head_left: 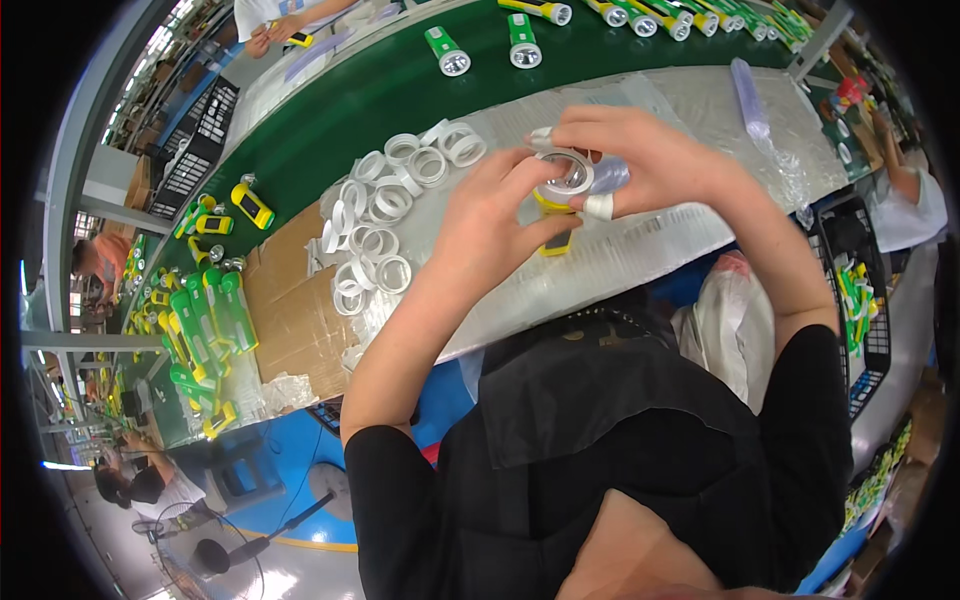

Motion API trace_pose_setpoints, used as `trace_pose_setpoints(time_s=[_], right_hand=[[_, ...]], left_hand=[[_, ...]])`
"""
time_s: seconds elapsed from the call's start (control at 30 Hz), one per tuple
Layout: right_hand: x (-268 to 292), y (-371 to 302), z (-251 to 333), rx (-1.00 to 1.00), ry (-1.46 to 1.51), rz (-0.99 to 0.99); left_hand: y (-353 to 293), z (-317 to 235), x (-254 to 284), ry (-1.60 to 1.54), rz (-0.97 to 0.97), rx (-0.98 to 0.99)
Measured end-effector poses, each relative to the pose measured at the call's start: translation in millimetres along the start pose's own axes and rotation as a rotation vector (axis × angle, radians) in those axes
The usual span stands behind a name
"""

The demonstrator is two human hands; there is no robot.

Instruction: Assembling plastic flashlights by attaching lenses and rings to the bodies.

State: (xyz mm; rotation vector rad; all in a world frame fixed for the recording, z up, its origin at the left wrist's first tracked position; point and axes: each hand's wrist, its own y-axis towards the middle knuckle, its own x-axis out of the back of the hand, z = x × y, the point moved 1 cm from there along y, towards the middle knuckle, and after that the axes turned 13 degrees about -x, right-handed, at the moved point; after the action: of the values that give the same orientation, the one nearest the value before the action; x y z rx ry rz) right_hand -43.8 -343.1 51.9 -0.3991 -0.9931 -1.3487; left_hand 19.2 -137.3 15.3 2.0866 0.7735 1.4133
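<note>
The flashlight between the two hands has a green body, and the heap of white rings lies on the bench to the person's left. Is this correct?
Not quite. In the head view, the flashlight held between the left hand and the right hand has a yellow body, not a green one. The green ones lie farther off on the belt. The rest holds: the heap of white rings lies on the bench to the person's left.

A heap of rings (385, 215) lies on the worktop (660, 235) to the left of both hands, near its left edge. Behind the worktop runs a conveyor belt (350, 105) carrying two flashlights (485, 45) side by side, with more flashlights (690, 15) farther right.
</note>
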Motion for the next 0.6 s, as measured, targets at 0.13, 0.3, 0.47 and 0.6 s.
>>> trace_pose_setpoints(time_s=[0.13, 0.3, 0.47, 0.6], right_hand=[[24, 13, 19, -0.030, -0.159, 0.335], [27, 19, 17, -0.057, -0.236, 0.456], [26, 26, 27, -0.250, -0.424, 0.486], [17, 27, 29, -0.583, -0.730, 0.473]], left_hand=[[0, 2, -19, -0.165, -0.048, 0.085], [3, 3, -21, -0.182, -0.097, 0.054], [5, 8, -25, -0.152, -0.090, 0.044], [12, 7, -25, -0.131, -0.071, 0.077]])
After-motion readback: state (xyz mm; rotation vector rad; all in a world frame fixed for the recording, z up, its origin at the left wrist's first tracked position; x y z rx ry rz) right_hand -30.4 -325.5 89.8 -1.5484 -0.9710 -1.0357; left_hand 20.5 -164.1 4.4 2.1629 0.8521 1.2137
